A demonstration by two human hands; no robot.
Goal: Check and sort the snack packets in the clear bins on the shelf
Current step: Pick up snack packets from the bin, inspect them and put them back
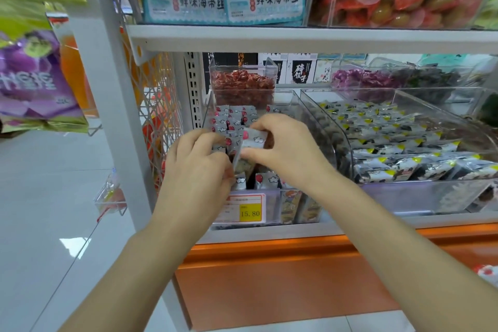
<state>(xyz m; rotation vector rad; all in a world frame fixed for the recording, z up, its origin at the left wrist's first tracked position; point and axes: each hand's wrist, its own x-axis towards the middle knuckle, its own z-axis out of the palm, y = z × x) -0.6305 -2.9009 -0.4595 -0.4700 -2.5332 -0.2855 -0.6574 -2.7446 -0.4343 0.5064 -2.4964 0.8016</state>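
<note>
White metal shop shelving (269, 38) carries a clear plastic bin (293, 105) just below the grip, where a person's right hand (285, 148) pinches a grey cloud-printed foil snack packet (254, 140). Just beside it, the left hand (196, 167) pinches a second packet (237, 162). Turning each printed-side up should ease checking.

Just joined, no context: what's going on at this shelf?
A person is going through the left clear bin. The right hand pinches a grey cloud-print packet above the bin. The left hand holds a second packet right beside it. The neighbouring bin of black-and-yellow packets has no hand on it.
</note>
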